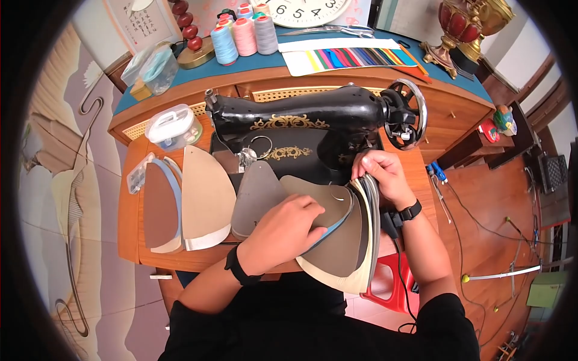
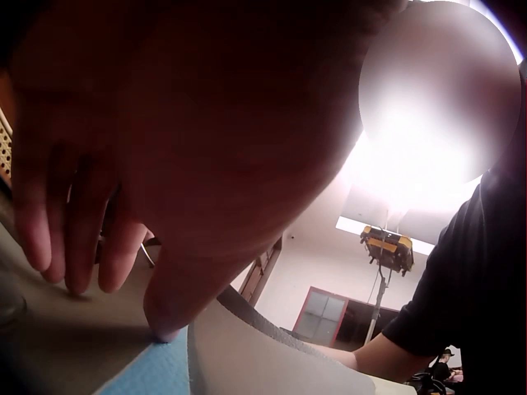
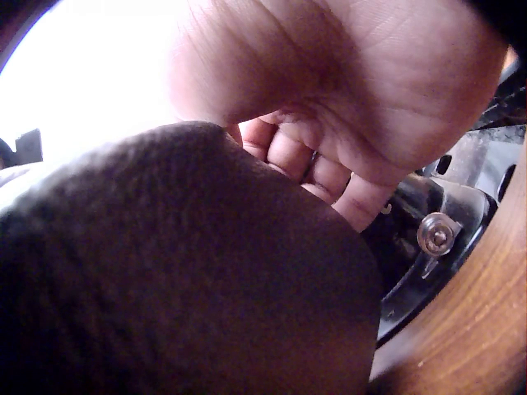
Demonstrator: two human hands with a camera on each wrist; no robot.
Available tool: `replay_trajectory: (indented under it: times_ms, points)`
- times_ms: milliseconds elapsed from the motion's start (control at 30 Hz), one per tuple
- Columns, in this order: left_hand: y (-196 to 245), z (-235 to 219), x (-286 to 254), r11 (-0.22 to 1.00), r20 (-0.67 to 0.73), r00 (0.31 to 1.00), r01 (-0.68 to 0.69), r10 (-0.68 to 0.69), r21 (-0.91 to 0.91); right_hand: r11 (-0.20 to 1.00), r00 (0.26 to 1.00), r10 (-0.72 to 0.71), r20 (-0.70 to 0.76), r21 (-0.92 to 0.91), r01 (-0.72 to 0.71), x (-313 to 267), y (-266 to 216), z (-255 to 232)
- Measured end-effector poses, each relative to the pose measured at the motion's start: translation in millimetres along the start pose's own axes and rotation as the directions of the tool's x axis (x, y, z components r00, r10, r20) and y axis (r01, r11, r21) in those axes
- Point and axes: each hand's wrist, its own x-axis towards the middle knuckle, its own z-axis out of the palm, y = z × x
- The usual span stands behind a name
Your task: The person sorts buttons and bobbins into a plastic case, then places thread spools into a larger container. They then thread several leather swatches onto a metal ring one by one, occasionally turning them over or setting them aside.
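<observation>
– Our wooden table point(image 1: 130, 225) bears the black sewing machine point(image 1: 295, 108); is our panel stack point(image 1: 337, 256) in front?
– Yes, overhanging the near edge. Behind, we read 3, 4, 5, 6 on the clock point(image 1: 301, 8).
– And our hands?
– Apart: our right hand point(image 1: 385, 174) pinches the stack's upper end, our left hand point(image 1: 286, 225) lies across it, fingers extended

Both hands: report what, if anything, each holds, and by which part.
The right hand grips the stack of curved pieces by its narrow upper end. The left hand rests on a brown piece, fingers extended, with no visible grip.
</observation>
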Motion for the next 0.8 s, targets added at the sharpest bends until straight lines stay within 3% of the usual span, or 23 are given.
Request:
replay_trajectory:
  times_ms: [200, 500, 567, 667, 800]
  points:
    - [8, 0, 2, 0.996, 0.104, 0.991, 0.086, -0.084, -0.019, 1.000, 1.000, 0.018, -0.010, 0.009, -0.018, 0, -1, 0]
    - [9, 15, 4, 0.993, -0.005, 0.997, 0.083, -0.083, 0.085, 1.000, 1.000, 0.012, -0.008, 0.003, -0.012, 0, 0, 0]
    - [11, 14, 7, 0.982, -0.031, 0.983, 0.180, -0.179, 0.054, 1.000, 1.000, 0.016, -0.006, 0.001, -0.016, 0, -1, 0]
    - [11, 15, 11, 0.991, -0.084, 0.994, 0.084, -0.076, 0.102, 1.000, 1.000, 0.021, -0.006, 0.006, -0.021, 0, -2, 1]
    - [7, 18, 15, 0.994, -0.120, 0.988, 0.106, -0.100, 0.041, 1.000, 1.000, 0.017, -0.004, 0.005, -0.017, -1, -1, 0]
